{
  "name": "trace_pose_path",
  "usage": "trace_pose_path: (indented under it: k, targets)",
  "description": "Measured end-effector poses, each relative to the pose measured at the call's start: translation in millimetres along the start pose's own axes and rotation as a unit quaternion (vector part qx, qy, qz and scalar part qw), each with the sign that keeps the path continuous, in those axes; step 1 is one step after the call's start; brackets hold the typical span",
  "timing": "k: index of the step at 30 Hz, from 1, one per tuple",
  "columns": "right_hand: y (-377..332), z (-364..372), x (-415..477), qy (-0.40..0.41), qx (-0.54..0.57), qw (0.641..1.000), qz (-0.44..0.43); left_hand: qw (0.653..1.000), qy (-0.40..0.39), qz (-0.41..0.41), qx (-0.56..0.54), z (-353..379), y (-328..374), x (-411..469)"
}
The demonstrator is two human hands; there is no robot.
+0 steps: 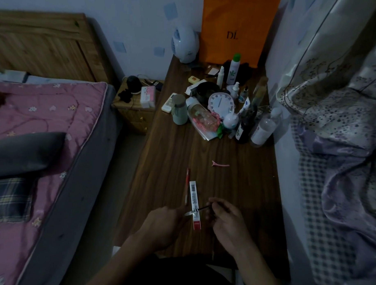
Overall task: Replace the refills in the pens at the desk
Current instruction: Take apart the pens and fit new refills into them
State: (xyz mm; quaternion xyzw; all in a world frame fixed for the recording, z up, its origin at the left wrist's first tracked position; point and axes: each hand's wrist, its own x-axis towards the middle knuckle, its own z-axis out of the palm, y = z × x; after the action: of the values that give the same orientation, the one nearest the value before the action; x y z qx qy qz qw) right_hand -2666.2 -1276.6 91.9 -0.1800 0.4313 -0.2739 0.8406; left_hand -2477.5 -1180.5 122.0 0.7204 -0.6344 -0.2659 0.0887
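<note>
the right hand (227, 216) pinches one end of a thin dark refill rod (203, 208), while the left hand (163, 222) closes around a pale pen barrel (188, 214) at its other end; whether the rod is going in or coming out cannot be told. just beneath them on the dark wooden desk (234, 186) lies a white-and-red refill packet (194, 204), touching a slim red pen (187, 185) apparently not yet handled. judged about midway on one pen.

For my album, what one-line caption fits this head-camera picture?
Two hands, left hand and right hand, hold a thin pen over a refill packet on a cluttered wooden desk.
</note>
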Motion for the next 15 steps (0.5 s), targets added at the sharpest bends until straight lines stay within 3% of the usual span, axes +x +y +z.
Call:
trace_pose_path:
  k: [5, 11, 15]
  targets:
    - [-2, 0, 3, 0.023, -0.053, 0.998, -0.007, 1.0, 0.012, -0.007, -0.008, 15, -6, 2]
    - [-24, -10, 8, 0.142, 0.029, 0.989, -0.028, 0.997, 0.032, -0.039, -0.058, 32, -12, 4]
    - [-38, -21, 9, 0.159, 0.049, 0.984, -0.064, 0.982, 0.022, -0.115, -0.146, 40, -12, 9]
